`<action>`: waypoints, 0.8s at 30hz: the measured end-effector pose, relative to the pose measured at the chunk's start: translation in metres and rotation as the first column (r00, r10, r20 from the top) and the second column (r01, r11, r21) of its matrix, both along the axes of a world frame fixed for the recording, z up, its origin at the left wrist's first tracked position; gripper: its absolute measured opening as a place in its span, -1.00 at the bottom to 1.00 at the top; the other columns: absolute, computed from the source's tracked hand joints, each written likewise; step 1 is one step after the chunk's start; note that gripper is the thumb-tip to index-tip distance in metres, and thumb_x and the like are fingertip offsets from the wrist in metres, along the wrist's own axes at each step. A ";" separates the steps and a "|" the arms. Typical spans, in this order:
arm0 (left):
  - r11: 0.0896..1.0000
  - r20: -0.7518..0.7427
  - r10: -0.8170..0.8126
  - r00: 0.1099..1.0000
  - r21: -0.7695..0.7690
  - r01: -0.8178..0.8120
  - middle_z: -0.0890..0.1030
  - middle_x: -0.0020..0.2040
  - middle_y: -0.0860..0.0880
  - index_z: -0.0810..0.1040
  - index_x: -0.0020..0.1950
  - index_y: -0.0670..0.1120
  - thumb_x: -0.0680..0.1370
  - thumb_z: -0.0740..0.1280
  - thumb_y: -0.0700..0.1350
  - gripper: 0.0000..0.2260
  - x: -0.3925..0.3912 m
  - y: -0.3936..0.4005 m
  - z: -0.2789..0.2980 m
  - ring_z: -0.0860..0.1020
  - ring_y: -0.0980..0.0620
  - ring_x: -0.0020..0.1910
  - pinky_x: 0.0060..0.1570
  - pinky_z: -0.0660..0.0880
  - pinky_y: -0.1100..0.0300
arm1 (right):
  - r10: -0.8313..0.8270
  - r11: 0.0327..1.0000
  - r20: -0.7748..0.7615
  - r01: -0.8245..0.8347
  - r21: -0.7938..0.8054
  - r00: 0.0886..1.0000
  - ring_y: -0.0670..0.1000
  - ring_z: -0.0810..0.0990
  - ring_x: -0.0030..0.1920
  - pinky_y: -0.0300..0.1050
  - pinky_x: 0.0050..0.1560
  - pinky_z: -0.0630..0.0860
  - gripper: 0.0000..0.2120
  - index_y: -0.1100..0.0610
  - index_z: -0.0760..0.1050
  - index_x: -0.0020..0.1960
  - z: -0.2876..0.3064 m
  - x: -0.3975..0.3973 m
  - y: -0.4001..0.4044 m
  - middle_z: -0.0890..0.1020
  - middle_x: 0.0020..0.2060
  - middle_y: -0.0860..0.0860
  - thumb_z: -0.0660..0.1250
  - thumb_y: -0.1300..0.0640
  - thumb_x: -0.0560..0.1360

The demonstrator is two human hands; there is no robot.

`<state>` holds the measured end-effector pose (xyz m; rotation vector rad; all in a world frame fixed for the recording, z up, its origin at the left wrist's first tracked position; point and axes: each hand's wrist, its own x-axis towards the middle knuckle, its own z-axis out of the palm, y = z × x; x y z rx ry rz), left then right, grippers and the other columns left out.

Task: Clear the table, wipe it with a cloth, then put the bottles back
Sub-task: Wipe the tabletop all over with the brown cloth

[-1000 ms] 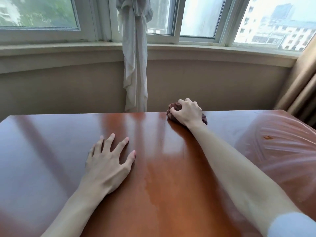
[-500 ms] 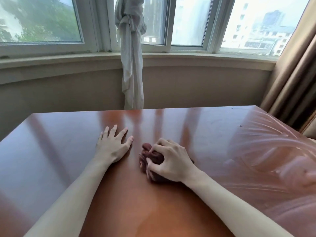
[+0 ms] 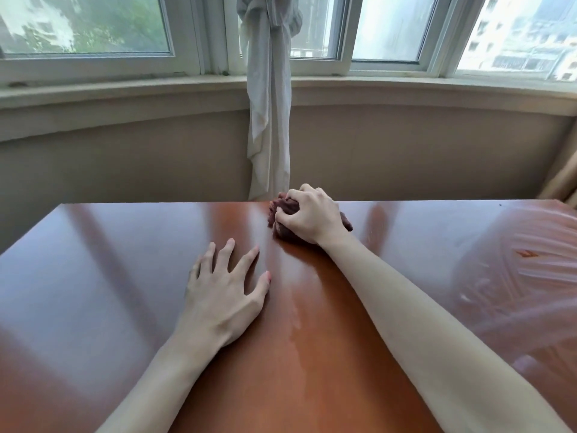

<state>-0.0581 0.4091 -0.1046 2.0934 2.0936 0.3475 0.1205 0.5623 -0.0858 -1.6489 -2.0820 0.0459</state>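
Head view: my right hand (image 3: pixel 312 218) grips a bunched dark red cloth (image 3: pixel 282 218) at the wooden table (image 3: pixel 93 276)'s far edge, below the knotted curtain (image 3: pixel 268 98). My left hand (image 3: pixel 223 292) rests flat, fingers spread, nearer me. I judge the cloth soft, light, damp; best gripped from above as a wad.

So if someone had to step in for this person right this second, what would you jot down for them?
Right hand grips the bunched dark-red cloth at the far edge of the wooden table.
Left hand lies flat, fingers spread, bracing on the tabletop.
Done: table cleared; no bottles in view. A wet streak shows wiping is under way.
Left: finish wiping, especially both sides, then bring the bottles back.
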 end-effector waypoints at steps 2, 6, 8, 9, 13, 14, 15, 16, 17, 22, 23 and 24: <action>1.000 0.000 0.006 1.000 0.009 -0.006 -0.03 0.66 0.07 0.03 0.61 0.32 0.61 -0.04 0.36 -0.44 0.000 0.003 -0.001 -0.14 -0.02 0.63 0.59 -0.14 -0.01 | -0.183 0.983 -0.009 0.183 0.030 0.983 0.24 0.52 0.14 0.10 0.12 0.44 -0.68 0.00 0.58 -0.01 -0.003 -0.018 0.017 0.57 0.05 0.05 0.28 -0.23 0.50; 1.000 -0.008 0.001 1.000 0.020 -0.001 -0.01 0.66 0.07 0.03 0.60 0.33 0.60 -0.05 0.37 -0.44 0.000 0.002 -0.004 -0.12 -0.02 0.63 0.59 -0.12 -0.02 | 0.001 1.000 0.030 -0.002 0.012 1.000 0.22 0.52 0.16 0.11 0.15 0.44 -0.64 0.01 0.61 0.10 -0.002 -0.076 0.017 0.57 0.10 0.05 0.30 -0.23 0.51; 1.000 -0.004 0.011 1.000 0.011 -0.011 -0.01 0.66 0.09 0.02 0.60 0.34 0.59 -0.06 0.38 -0.43 0.000 0.001 -0.004 -0.12 -0.01 0.63 0.59 -0.12 -0.02 | 0.224 0.974 0.010 -0.224 -0.010 0.974 0.13 0.54 0.12 0.04 0.07 0.49 -0.68 -0.04 0.60 0.07 0.000 -0.078 0.012 0.56 0.01 -0.04 0.34 -0.25 0.50; 1.000 0.002 0.016 1.000 0.008 -0.016 -0.02 0.66 0.10 0.02 0.60 0.34 0.59 -0.05 0.39 -0.43 -0.001 0.002 -0.004 -0.12 -0.01 0.63 0.59 -0.12 -0.01 | 0.262 0.965 -0.013 -0.262 -0.021 0.965 0.10 0.54 0.11 0.00 0.00 0.47 -0.71 -0.05 0.58 0.02 0.002 -0.069 0.015 0.54 -0.02 -0.07 0.35 -0.25 0.50; 1.000 0.003 0.008 1.000 0.017 -0.008 0.03 0.65 0.09 0.06 0.60 0.32 0.59 -0.03 0.39 -0.43 -0.003 0.005 -0.004 -0.08 -0.02 0.63 0.59 -0.10 -0.01 | 0.002 1.000 -0.037 -0.002 -0.018 0.999 0.13 0.54 0.12 -0.01 -0.04 0.39 -0.70 -0.05 0.54 -0.06 0.001 0.000 0.041 0.52 -0.05 -0.06 0.30 -0.27 0.47; 1.000 0.004 0.006 1.000 0.016 -0.006 0.04 0.65 0.09 0.07 0.60 0.32 0.59 -0.03 0.39 -0.42 -0.003 0.004 -0.004 -0.07 -0.03 0.63 0.59 -0.09 -0.02 | -0.083 0.997 -0.052 0.083 -0.008 0.995 0.15 0.53 0.12 0.02 -0.01 0.42 -0.68 -0.04 0.56 -0.03 -0.001 0.019 0.040 0.52 -0.04 -0.04 0.29 -0.27 0.46; 1.000 0.006 0.002 1.000 0.013 -0.003 0.04 0.65 0.08 0.08 0.60 0.31 0.59 -0.03 0.38 -0.42 -0.003 0.004 -0.003 -0.06 -0.04 0.63 0.59 -0.08 -0.03 | -0.138 0.990 -0.059 0.137 -0.005 0.989 0.17 0.52 0.12 0.05 0.01 0.44 -0.66 -0.04 0.58 0.00 -0.003 0.035 0.033 0.52 -0.03 -0.03 0.28 -0.27 0.45; 1.000 0.009 -0.001 1.000 0.009 0.001 0.04 0.65 0.07 0.09 0.61 0.30 0.59 -0.03 0.38 -0.42 -0.003 0.003 -0.003 -0.06 -0.05 0.63 0.59 -0.08 -0.04 | -0.164 0.987 -0.056 0.164 -0.006 0.985 0.18 0.52 0.12 0.05 0.02 0.45 -0.64 -0.04 0.59 0.04 -0.004 0.047 0.020 0.52 -0.03 -0.03 0.27 -0.27 0.44; 1.000 0.015 -0.006 1.000 0.001 0.006 0.04 0.65 0.05 0.09 0.61 0.29 0.60 -0.02 0.37 -0.43 -0.002 0.003 -0.002 -0.06 -0.06 0.63 0.59 -0.08 -0.05 | -0.177 0.984 -0.045 0.176 -0.011 0.983 0.17 0.52 0.13 0.04 0.02 0.44 -0.63 -0.06 0.60 0.09 -0.004 0.056 0.003 0.51 -0.02 -0.04 0.27 -0.26 0.45; 0.999 0.006 -0.016 1.000 -0.032 0.016 0.02 0.66 -0.01 0.11 0.62 0.25 0.61 -0.02 0.35 -0.42 -0.001 0.000 0.003 -0.05 -0.12 0.63 0.58 -0.11 -0.08 | -0.066 0.998 -0.044 0.065 -0.012 0.997 0.06 0.54 0.06 -0.02 0.01 0.50 -0.65 -0.15 0.60 0.10 -0.003 0.061 -0.136 0.52 -0.06 -0.12 0.26 -0.27 0.43; 0.999 0.004 -0.017 1.000 -0.037 0.017 0.02 0.66 -0.01 0.11 0.62 0.24 0.61 -0.03 0.35 -0.42 -0.001 -0.001 0.003 -0.05 -0.12 0.63 0.58 -0.11 -0.08 | -0.034 0.999 -0.042 0.034 0.009 0.999 0.03 0.52 0.01 -0.04 -0.03 0.51 -0.67 -0.14 0.59 0.04 -0.003 0.060 -0.167 0.52 -0.08 -0.14 0.25 -0.29 0.42; 0.999 0.004 -0.020 1.000 -0.041 0.020 0.01 0.67 -0.02 0.10 0.63 0.23 0.62 -0.03 0.35 -0.42 -0.001 -0.002 0.003 -0.05 -0.13 0.63 0.58 -0.12 -0.08 | -0.005 0.999 -0.024 0.006 0.039 1.000 0.00 0.51 -0.02 -0.07 -0.07 0.50 -0.68 -0.11 0.58 0.00 -0.004 0.060 -0.198 0.52 -0.10 -0.14 0.25 -0.29 0.42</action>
